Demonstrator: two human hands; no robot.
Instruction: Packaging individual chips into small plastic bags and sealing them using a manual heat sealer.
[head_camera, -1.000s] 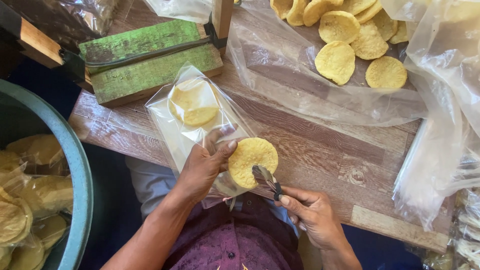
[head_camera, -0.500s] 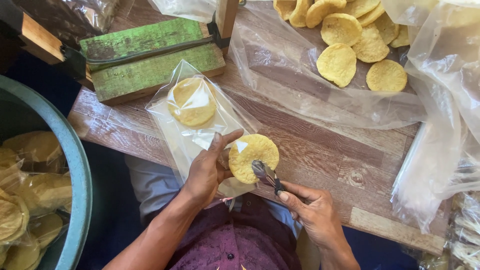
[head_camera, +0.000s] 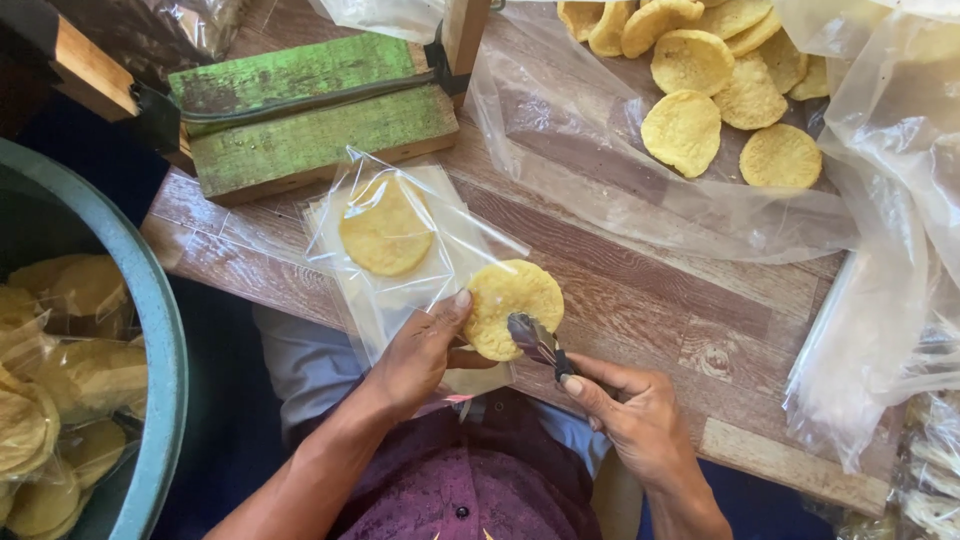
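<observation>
Holding a yellow cracker at the clear bag mouth, left hand pinching its edge; right hand clamped on a spoon, seemingly spreading something. Pressing too hard risking snapping the cracker.

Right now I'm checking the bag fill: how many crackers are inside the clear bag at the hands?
1: a round yellow cracker inside the clear bag; others may hide beneath.
</observation>
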